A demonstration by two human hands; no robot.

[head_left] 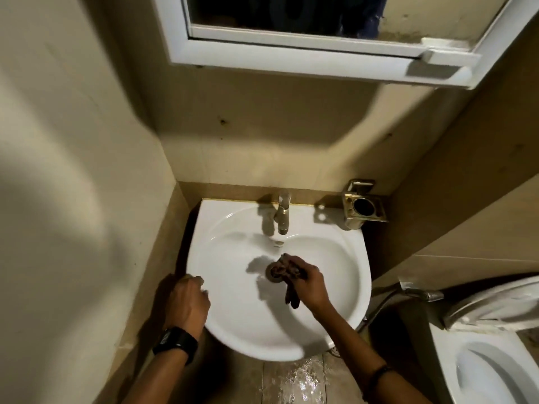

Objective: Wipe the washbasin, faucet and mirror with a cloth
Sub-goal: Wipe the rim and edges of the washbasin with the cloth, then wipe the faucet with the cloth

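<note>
Head view shows your right hand point(307, 282) closed around a dark, bunched cloth point(291, 272) at the bottom of the white washbasin point(233, 325), which fills the lower centre of the frame. The cloth is pressed right at the drain point(274, 272), with a loose tail hanging below your fist. Your left hand point(188, 301) rests on the basin's left rim, fingers curled loosely over the edge and holding nothing.

You appear to be scrubbing the drain ring, so keep the cloth bunched tight enough that no tail slips into the opening. Work round the ring in small circles, then widen outward in overlapping sweeps up the bowl walls, so grime is drawn down rather than spread. Keep the left hand planted on the rim; it steadies you as you press.

The faucet point(283, 212) stands at the back of the basin, upper centre of it, and looks untouched, as does the mirror point(320, 16) in its white frame at the top. The floor point(294, 380) below the basin looks wet, so mind your footing.
</note>
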